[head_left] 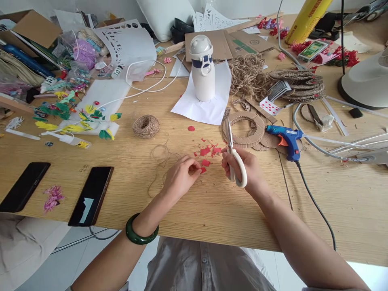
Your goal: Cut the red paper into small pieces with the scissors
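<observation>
My left hand (pixel 182 176) pinches a small red piece (pixel 203 170) between thumb and fingertips, low over the wooden table. White-handled scissors (pixel 239 167) are in my right hand (pixel 244 165), their blades pointing up and away from me. Between my hands and just beyond them lie several red scraps (pixel 205 151). A round red piece (pixel 191 128) rests farther back. Just past the scissors is a cardboard ring (pixel 257 129), partly behind the blades. Loose thin twine (pixel 160 161) lies on the table left of the scraps.
A white bottle (pixel 203 76) stands on white paper. The blue glue gun (pixel 287 139) lies at right, its cord running to the front edge. A twine coil (pixel 146 126) and two phones (pixel 91 196) (pixel 24 186) lie at left. Craft supplies, jute and cardboard crowd the back.
</observation>
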`<state>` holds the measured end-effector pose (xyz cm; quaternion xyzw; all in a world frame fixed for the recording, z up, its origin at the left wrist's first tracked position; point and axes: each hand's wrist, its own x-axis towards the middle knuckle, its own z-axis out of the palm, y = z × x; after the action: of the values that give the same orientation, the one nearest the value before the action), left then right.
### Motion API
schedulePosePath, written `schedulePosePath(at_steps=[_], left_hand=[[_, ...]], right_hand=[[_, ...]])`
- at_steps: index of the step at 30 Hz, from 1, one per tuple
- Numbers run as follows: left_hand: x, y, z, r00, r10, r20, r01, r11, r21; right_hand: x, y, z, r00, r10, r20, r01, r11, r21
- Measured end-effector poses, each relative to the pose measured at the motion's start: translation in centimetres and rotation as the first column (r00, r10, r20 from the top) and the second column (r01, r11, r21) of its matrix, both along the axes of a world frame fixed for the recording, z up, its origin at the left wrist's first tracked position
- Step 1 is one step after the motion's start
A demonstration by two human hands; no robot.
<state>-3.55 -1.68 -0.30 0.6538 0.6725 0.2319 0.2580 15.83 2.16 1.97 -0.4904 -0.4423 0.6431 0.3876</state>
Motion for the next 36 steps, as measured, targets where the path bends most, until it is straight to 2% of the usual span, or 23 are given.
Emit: schedulePosePath(at_steps=[4, 7, 9, 12, 16, 20, 24, 28, 32, 34, 36], left_hand=[[-0.1, 0.1, 0.6, 0.971, 0.065, 0.230, -0.061, 0.998, -0.022], [0.5, 0.3, 1.6, 0.935, 0.051, 0.352, -0.037, 0.998, -0.046], [1.2, 0.3, 2.4, 0.917, 0.018, 0.399, 0.006, 0.998, -0.059], [2.2, 0.2, 3.1, 0.900, 0.025, 0.436, 0.007, 0.997, -0.071], [2.7, 0.1, 3.1, 0.865, 0.052, 0.500, -0.027, 0.998, -0.058], [2.9, 0.0, 2.5, 0.747, 0.163, 0.645, -0.096, 0.986, -0.138], [3.2, -0.3, 1.7, 0.647, 0.191, 0.738, -0.031, 0.974, -0.224], [3.1, -0.5, 1.5, 0.622, 0.256, 0.740, -0.147, 0.966, -0.211], [2.6, -0.5, 2.0, 0.555, 0.360, 0.750, -0.255, 0.932, -0.258], [2.3, -0.5, 2.1, 0.523, 0.376, 0.765, -0.286, 0.923, -0.259], [2.0, -0.4, 2.3, 0.462, 0.386, 0.798, -0.317, 0.913, -0.258]], right_hand=[[-0.2, -0.1, -0.2, 1.000, 0.014, 0.014, -0.015, 0.998, 0.055], [-0.4, -0.3, -0.7, 0.999, 0.043, -0.015, -0.041, 0.988, 0.147], [-0.5, -0.4, -0.9, 0.997, 0.078, -0.015, -0.074, 0.979, 0.189], [-0.6, -0.7, -1.1, 0.995, 0.097, 0.031, -0.101, 0.972, 0.214], [-0.6, -0.9, -0.9, 0.997, 0.069, 0.037, -0.074, 0.979, 0.192], [-0.5, -0.7, -0.5, 1.000, 0.008, -0.013, -0.006, 0.994, 0.114], [-0.4, -0.5, -0.1, 0.999, 0.004, -0.036, -0.003, 0.999, 0.032], [-0.3, -0.5, 0.1, 0.999, 0.048, -0.023, -0.047, 0.999, 0.014], [-0.3, -0.6, 0.1, 0.995, 0.100, 0.020, -0.100, 0.995, -0.016], [-0.4, -0.8, 0.3, 0.993, 0.114, 0.022, -0.114, 0.993, 0.016], [-0.4, -0.9, 0.6, 0.989, 0.143, 0.033, -0.145, 0.987, 0.064]])
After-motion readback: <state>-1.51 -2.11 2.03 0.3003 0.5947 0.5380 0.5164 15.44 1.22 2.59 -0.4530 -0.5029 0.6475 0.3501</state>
